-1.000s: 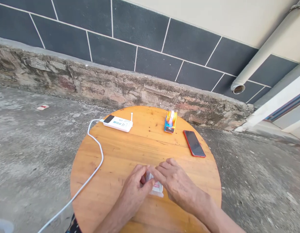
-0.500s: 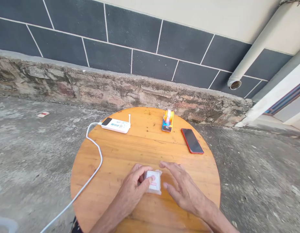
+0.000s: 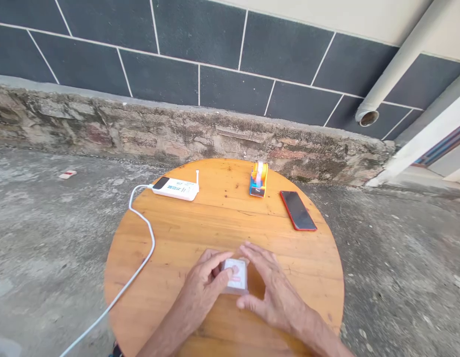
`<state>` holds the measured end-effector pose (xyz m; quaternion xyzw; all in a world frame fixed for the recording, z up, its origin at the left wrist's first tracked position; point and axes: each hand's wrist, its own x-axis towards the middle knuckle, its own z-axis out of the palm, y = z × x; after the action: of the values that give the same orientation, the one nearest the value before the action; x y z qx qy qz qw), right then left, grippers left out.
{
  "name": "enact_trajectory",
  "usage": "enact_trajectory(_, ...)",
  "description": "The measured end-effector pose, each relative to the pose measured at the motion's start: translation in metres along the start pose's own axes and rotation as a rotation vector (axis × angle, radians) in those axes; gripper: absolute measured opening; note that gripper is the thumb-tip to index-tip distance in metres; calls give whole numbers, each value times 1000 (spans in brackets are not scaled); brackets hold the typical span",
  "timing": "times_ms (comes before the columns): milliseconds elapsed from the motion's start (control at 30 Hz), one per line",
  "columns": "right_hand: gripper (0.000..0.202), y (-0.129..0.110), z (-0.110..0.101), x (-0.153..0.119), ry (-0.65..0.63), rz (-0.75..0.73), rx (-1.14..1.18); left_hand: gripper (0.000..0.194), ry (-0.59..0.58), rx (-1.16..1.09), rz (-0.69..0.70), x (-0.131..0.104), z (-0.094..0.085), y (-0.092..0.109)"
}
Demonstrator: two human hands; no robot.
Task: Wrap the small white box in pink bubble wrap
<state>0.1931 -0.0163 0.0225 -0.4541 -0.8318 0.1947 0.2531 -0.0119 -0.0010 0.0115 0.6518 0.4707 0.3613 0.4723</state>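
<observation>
A small square white packet (image 3: pixel 237 278) with red print, in what looks like clear wrapping, is near the front middle of the round wooden table (image 3: pixel 170 233). My left hand (image 3: pixel 204 283) grips its left side, the thumb over its top face. On the packet's right is my right hand (image 3: pixel 272 287), fingers and thumb apart; the fingertips are near its far right corner and the thumb is by its near right corner. Whether they touch it I cannot tell.
A white device (image 3: pixel 176 189) with a white cable (image 3: pixel 151 230) is at the table's back left. A yellow and blue tape dispenser (image 3: pixel 258 179) stands at the back, and a red-edged phone (image 3: pixel 298 210) lies right of it. Beyond is a stone-based wall (image 3: pixel 159 131).
My right hand has moved closer to the packet, its thumb now by the near right corner. My left hand keeps its hold. The camera view has shifted slightly.
</observation>
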Motion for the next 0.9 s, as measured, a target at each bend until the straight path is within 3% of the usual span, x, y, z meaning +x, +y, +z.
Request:
enact_trajectory(200, 87, 8, 0, -32, 44, 153, -3, 50, 12, -65, -75, -1, -6, -1)
enact_trajectory(300, 87, 12, 6, -40, 54, 189, 21, 59, 17, 52, -78, -7, -11, 5)
enact_trajectory(533, 89, 9, 20, -23, 59, 204, 56, 86, -48, 214, -15, -16, -11, 10)
enact_trajectory(700, 87, 5, 32, -9, 58, 142, 69, 79, -64, 173, -51, -12, -9, 6)
enact_trajectory(900, 73, 3, 31, -8, 64, 193, 65, 70, -49, 149, -4, -6, -6, 4)
